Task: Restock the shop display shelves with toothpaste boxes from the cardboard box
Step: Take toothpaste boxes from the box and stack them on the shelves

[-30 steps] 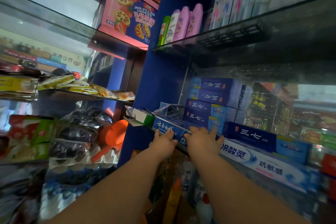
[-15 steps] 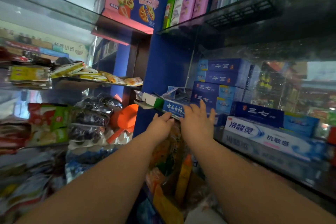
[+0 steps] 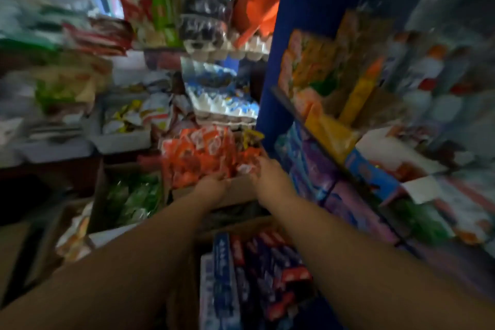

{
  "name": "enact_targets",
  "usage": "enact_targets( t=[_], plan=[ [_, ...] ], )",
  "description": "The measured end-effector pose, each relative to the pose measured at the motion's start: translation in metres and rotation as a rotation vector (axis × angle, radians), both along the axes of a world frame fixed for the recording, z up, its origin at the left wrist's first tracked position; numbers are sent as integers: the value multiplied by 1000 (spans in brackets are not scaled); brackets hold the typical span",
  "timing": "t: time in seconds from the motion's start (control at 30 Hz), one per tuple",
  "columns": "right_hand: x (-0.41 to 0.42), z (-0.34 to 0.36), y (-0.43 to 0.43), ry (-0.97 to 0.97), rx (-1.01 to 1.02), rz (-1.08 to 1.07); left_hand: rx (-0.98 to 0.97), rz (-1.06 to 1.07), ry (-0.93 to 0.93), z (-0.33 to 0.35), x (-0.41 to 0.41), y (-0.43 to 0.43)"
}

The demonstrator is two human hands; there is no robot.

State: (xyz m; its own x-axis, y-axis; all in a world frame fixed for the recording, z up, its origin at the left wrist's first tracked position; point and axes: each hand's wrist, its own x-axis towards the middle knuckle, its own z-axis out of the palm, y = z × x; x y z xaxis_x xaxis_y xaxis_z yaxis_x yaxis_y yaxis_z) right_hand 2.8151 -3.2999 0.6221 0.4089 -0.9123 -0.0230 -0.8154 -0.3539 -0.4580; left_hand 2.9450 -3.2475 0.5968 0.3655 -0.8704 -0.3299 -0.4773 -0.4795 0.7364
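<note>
Though motion blur smears most of the frame, I can place both arms reaching forward to the middle. The left hand (image 3: 211,185) and right hand (image 3: 268,175) sit side by side at the near edge of a carton of orange packets (image 3: 198,155). I cannot tell whether either grip is clenched or released. Toothpaste boxes (image 3: 257,270) lie packed in the cardboard box (image 3: 238,225) at lower centre, between my forearms and untouched.

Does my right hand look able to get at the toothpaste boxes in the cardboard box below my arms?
Probably yes. The toothpaste boxes lie uncovered in the open cardboard box, and the right hand looks empty, though blurred. It is beyond them, so it must draw back.
</note>
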Motion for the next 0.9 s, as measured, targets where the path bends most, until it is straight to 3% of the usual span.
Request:
enact_targets(
  t=[0.1, 0.23, 0.37, 0.5, 0.67, 0.77, 0.9],
  plan=[
    [4, -82, 27, 65, 282, 0, 193, -8, 8, -68, 4, 36],
    [4, -175, 54, -38, 614, -125, 321, -5, 112, -135, -5, 68],
    [-3, -253, 68, 36, 774, -186, 389, 130, 306, -190, -24, 83],
    [-11, -282, 87, 129, 880, -196, 464, 264, 454, -227, -39, 88],
    [-14, -299, 102, 210, 863, -168, 471, 611, 752, -238, -51, 85],
    [-14, -288, 100, 107, 887, -261, 404, 735, 883, -233, -50, 85],
    [-14, -246, 85, -101, 933, -299, 321, 697, 933, -206, -45, 78]
  ],
)
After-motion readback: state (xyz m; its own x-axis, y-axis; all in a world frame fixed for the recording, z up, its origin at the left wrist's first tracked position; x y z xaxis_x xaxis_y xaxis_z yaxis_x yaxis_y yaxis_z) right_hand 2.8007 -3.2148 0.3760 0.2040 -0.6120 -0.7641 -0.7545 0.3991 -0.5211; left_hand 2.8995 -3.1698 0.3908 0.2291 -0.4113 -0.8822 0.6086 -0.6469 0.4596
